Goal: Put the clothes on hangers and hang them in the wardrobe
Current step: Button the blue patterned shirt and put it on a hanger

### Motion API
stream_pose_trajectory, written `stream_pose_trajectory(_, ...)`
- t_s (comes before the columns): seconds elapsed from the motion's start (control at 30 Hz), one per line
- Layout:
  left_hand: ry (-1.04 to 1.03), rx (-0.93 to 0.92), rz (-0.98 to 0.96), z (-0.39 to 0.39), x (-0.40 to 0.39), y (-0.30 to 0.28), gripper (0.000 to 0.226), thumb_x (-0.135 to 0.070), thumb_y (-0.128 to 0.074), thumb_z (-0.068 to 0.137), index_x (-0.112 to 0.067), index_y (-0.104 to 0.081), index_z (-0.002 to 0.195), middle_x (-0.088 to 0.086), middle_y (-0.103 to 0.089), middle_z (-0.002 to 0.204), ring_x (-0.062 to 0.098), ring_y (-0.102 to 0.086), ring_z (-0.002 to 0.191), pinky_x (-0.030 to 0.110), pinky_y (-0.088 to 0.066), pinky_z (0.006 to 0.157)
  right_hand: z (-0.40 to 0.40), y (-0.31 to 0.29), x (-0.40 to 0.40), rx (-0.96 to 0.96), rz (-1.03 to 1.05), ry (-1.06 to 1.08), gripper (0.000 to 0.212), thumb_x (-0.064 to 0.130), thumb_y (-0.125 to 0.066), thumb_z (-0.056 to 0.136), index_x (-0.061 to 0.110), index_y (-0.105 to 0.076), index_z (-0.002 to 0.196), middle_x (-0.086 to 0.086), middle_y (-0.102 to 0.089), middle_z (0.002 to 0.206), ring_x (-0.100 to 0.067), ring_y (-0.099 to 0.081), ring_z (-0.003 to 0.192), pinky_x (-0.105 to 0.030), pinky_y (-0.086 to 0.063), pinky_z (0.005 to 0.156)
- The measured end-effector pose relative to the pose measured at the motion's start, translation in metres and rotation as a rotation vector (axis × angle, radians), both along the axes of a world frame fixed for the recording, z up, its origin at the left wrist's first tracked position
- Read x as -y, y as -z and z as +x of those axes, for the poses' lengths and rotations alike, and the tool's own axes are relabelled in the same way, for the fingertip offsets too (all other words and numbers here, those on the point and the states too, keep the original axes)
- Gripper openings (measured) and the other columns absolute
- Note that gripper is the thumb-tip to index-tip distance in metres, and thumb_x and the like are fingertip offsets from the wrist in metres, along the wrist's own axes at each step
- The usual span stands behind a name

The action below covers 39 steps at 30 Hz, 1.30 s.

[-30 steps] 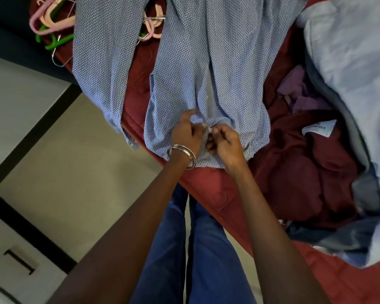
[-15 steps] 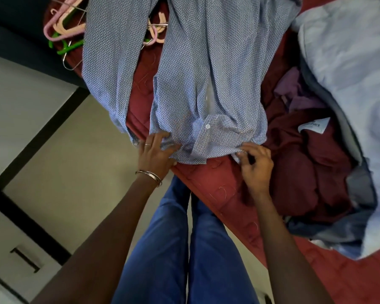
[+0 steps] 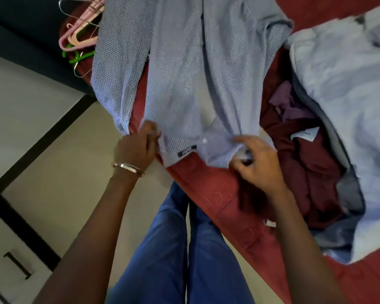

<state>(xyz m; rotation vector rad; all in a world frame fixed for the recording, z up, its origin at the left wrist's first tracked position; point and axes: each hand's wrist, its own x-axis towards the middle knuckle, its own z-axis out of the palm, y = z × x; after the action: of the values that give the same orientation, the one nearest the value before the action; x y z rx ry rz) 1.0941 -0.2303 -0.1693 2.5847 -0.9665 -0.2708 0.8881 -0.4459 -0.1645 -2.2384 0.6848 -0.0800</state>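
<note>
The shirt point(image 3: 191, 69) lies spread on the bed point(image 3: 217, 194), its hem at the near edge, at 6 o'clock of the garment; the left hand point(image 3: 136, 148) pinches the hem corner at 7 o'clock of the shirt, fingers curled into the cloth; the right hand point(image 3: 257, 163) pinches the opposite hem corner at 5 o'clock, fingers bent over a bunched fold. The hangers point(image 3: 79, 40) lie in a pile at 11 o'clock on the bed, partly under one sleeve; a maroon garment point(image 3: 305, 167) and a pale garment point(image 3: 349, 106) lie at 3 o'clock, just beside the shirt.

Risks, as judged from this position: lifting by the hem alone may drag the covered hangers off the bed edge, since the sleeve rests on them; the right hand may catch the maroon garment along with the shirt, as the two touch; the lower buttons may open under an uneven pull.
</note>
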Motion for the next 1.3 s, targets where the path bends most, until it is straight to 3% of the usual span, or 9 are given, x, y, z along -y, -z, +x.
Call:
stream_pose_trajectory(0.13, -0.015, -0.33, 0.772, -0.013, -0.03, 0.019, 0.035, -0.046, -0.04, 0.096, -0.026, -0.051, 0.123, 0.02, -0.064, 0.107, 0.041, -0.062, 0.092, 0.039, -0.049, 0.074, -0.014, 0.015, -0.016, -0.804, -0.153, -0.423, 0.057, 0.038, -0.067, 0.083, 0.024, -0.048, 0.135, -0.008, -0.046, 0.132, -0.032, -0.055, 0.116, -0.046, -0.045, 0.097)
stream_pose_trajectory(0.3, -0.081, -0.489, 0.892, -0.041, -0.02, 0.029, 0.045, -0.049, -0.044, 0.095, -0.019, -0.055, 0.126, 0.019, -0.058, 0.122, 0.037, -0.059, 0.105, 0.039, -0.046, 0.085, -0.004, 0.018, -0.021, -1.118, 0.115, -0.612, 0.05, 0.044, -0.074, 0.078, 0.014, -0.057, 0.115, -0.009, -0.049, 0.132, -0.03, -0.049, 0.123, -0.047, -0.042, 0.101)
stream_pose_trajectory(0.4, -0.106, -0.41, 0.6, -0.041, 0.004, 0.029, 0.038, -0.042, -0.044, 0.095, -0.012, -0.066, 0.104, 0.019, -0.065, 0.1, 0.038, -0.062, 0.092, 0.036, -0.045, 0.072, 0.021, 0.01, -0.014, -0.97, 0.145, -0.507, 0.02, 0.034, -0.066, 0.086, 0.017, -0.057, 0.081, -0.006, -0.058, 0.099, -0.028, -0.058, 0.105, -0.038, -0.046, 0.088)
stream_pose_trajectory(0.5, -0.03, -0.409, 0.113, -0.039, 0.038, 0.031, 0.032, -0.031, -0.05, 0.088, -0.007, -0.07, 0.083, 0.013, -0.068, 0.075, 0.031, -0.064, 0.069, 0.027, -0.04, 0.06, 0.053, 0.019, -0.014, -0.47, 0.244, -0.224, 0.021, 0.007, -0.052, 0.094, 0.009, -0.067, 0.11, -0.011, -0.068, 0.106, -0.025, -0.063, 0.1, -0.023, -0.044, 0.082)
stream_pose_trajectory(0.67, -0.142, -0.405, 0.177, -0.037, 0.074, 0.052, 0.023, -0.004, -0.052, 0.087, -0.005, -0.073, 0.098, 0.018, -0.066, 0.103, 0.035, -0.064, 0.09, 0.039, -0.052, 0.077, 0.067, 0.06, -0.011, -0.221, 0.168, 0.253, 0.022, -0.003, -0.057, 0.088, 0.004, -0.069, 0.105, -0.012, -0.071, 0.101, -0.027, -0.066, 0.092, -0.018, -0.045, 0.083)
stream_pose_trajectory(0.8, -0.255, -0.38, 0.268, -0.04, 0.076, 0.062, 0.02, -0.008, -0.056, 0.087, -0.007, -0.072, 0.098, 0.018, -0.062, 0.106, 0.036, -0.061, 0.092, 0.039, -0.049, 0.074, 0.058, 0.067, -0.027, -0.214, 0.157, 0.31, 0.01, 0.013, -0.076, 0.081, 0.013, -0.068, 0.076, 0.002, -0.067, 0.075, -0.009, -0.061, 0.067, -0.025, -0.052, 0.07)
stream_pose_trajectory(0.97, -0.274, -0.361, 0.248, -0.051, 0.071, 0.064, 0.019, -0.013, -0.059, 0.087, 0.001, -0.065, 0.098, 0.021, -0.058, 0.105, 0.037, -0.057, 0.09, 0.037, -0.039, 0.07, 0.062, 0.079, -0.073, -0.414, -0.056, 0.243, 0.041, 0.044, -0.07, 0.083, 0.005, -0.066, 0.096, -0.011, -0.064, 0.095, -0.026, -0.058, 0.088, -0.038, -0.046, 0.076)
stream_pose_trajectory(1.17, -0.322, -0.449, 0.235, -0.049, 0.069, 0.062, 0.018, -0.019, -0.065, 0.085, -0.007, -0.071, 0.097, 0.017, -0.059, 0.103, 0.032, -0.059, 0.088, 0.034, -0.044, 0.073, 0.079, 0.077, -0.084, -0.616, -0.129, 0.33, 0.04, 0.029, -0.057, 0.094, -0.004, -0.054, 0.115, -0.02, -0.057, 0.114, -0.032, -0.055, 0.106, -0.041, -0.048, 0.088)
stream_pose_trajectory(1.3, -0.332, -0.473, 0.206, -0.045, 0.072, 0.061, 0.012, -0.016, -0.064, 0.082, -0.009, -0.073, 0.086, 0.015, -0.067, 0.086, 0.029, -0.063, 0.077, 0.032, -0.052, 0.069, 0.08, 0.076, -0.084, -0.547, -0.066, 0.383, 0.019, 0.009, -0.052, 0.092, -0.003, -0.062, 0.103, -0.018, -0.062, 0.102, -0.029, -0.061, 0.091, -0.034, -0.048, 0.074)
